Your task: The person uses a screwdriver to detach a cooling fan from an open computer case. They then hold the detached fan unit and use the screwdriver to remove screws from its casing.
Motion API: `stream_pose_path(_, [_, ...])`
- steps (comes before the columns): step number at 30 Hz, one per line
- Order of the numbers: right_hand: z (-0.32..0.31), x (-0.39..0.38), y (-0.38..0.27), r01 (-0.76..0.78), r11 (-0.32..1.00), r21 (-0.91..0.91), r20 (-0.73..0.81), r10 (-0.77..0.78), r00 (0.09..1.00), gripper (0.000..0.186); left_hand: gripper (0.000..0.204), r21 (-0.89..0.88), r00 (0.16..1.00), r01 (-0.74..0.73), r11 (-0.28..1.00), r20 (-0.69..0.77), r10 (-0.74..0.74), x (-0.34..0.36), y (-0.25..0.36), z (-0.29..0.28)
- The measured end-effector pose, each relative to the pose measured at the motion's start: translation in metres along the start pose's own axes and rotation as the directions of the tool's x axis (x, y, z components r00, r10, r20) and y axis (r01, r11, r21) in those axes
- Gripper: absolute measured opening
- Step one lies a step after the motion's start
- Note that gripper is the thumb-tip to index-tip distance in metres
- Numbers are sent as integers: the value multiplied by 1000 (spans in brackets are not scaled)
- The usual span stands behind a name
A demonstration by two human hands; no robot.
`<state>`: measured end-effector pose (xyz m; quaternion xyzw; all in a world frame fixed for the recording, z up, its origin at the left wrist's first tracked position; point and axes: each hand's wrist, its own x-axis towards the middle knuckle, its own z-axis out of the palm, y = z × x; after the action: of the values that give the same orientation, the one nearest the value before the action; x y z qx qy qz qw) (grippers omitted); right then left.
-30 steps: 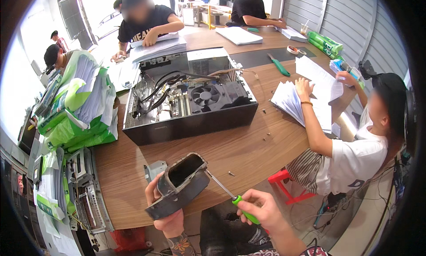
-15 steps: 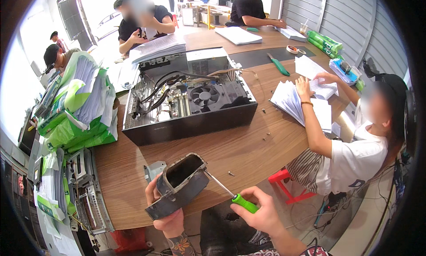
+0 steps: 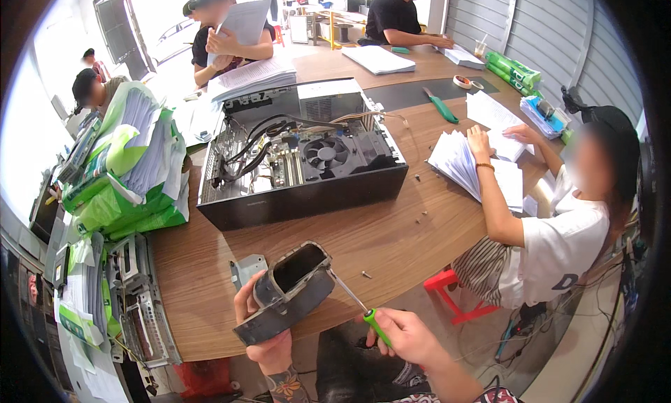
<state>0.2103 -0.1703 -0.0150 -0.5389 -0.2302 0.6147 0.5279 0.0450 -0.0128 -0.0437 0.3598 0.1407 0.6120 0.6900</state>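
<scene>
My left hand point(image 3: 260, 326) grips a dark grey plastic duct-like housing point(image 3: 297, 301) from its left and underside, its hollow opening tilted upward. My right hand point(image 3: 409, 336) is closed round the green handle of a screwdriver point(image 3: 349, 291). The screwdriver's tip meets the right edge of the housing near the opening's rim; whether a screw sits there is too small to tell. Just beyond the housing lies a flat metal bracket point(image 3: 246, 270) on the table, and a loose screw point(image 3: 366, 274) lies to the right. Further back stands an opened black computer case point(image 3: 300, 197) with cables and a fan point(image 3: 325, 155) showing.
More small screws point(image 3: 418, 177) lie on the wooden table point(image 3: 203, 277). Paper stacks in green wrapping point(image 3: 133, 207) and metal frame parts point(image 3: 147, 305) crowd the left. A co-worker point(image 3: 570, 242) at right handles papers point(image 3: 465, 162). A green-handled knife point(image 3: 442, 108) lies farther back.
The housing stays in my left hand, shifted very slightly. My right fingers have turned over the screwdriver handle, covering more of it. Across the table, a person has raised a sheaf of papers.
</scene>
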Motion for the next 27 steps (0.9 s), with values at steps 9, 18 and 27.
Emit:
stream_pose_path(9, [18, 9, 3, 327, 381, -865, -156, -823, 546, 24, 91, -86, 999, 6, 996, -32, -9, 3, 1, 3])
stream_pose_path(18, [-10, -3, -11, -112, 868, 484, 212, 7, 977, 34, 92, -80, 1000, 14, 997, -3, -15, 0, 1, 1])
stream_pose_path(27, [7, -2, -7, 195, 980, -28, -117, -197, 974, 26, 91, -87, 999, 28, 996, -15, -29, 2, 3, 2])
